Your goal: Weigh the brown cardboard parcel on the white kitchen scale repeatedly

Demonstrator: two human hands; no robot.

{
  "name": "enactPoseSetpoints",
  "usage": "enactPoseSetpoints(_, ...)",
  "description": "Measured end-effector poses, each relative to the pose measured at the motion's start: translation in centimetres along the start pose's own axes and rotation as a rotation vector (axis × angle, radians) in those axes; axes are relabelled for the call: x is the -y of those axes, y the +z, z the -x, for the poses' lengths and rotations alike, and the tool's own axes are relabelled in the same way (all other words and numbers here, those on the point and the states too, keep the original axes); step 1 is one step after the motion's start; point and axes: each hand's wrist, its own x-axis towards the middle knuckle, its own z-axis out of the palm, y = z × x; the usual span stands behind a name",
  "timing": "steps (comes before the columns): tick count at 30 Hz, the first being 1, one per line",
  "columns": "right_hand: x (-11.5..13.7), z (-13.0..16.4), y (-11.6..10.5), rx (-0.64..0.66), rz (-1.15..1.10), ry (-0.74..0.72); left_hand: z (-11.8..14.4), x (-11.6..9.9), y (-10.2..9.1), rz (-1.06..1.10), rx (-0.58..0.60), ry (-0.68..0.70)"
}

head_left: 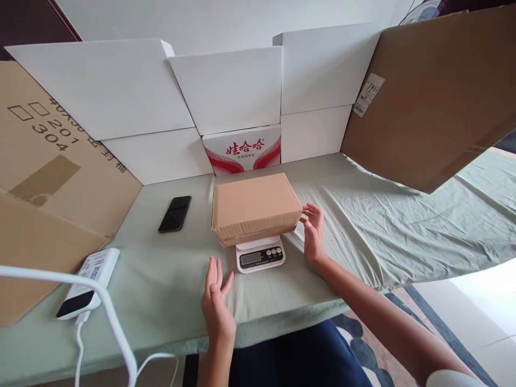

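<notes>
A brown cardboard box (256,207) rests on top of a white kitchen scale (261,258), covering its weighing platform. The scale's small display and several buttons face me; I cannot read the display. My right hand (314,231) is at the box's right front corner, fingers apart, with the fingertips touching it or very close. Left of the scale and in front of the box, my left hand (217,301) is raised with its fingers spread and nothing in it.
A black phone (175,214) lies left of the box. Farther left sits a white power bank (89,282) with a white cable (108,306). White boxes (226,88) and large cardboard panels (427,97) surround the cloth-covered table (363,226).
</notes>
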Motion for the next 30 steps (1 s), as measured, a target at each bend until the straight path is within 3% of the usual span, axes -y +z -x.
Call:
enactPoseSetpoints(10,0.3,0.1,0.2,0.019,0.008,0.029,0.5,-0.2,0.1,-0.070,0.143,0.024)
enactPoseSetpoints(22,0.3,0.2,0.1,0.058,0.017,0.050,0.9,0.0,0.1,-0.087,0.172,-0.058)
enactPoseSetpoints(30,1.2,0.3,0.2,0.171,0.049,0.024,-1.6,-0.6,0.9,-0.126,0.133,0.093)
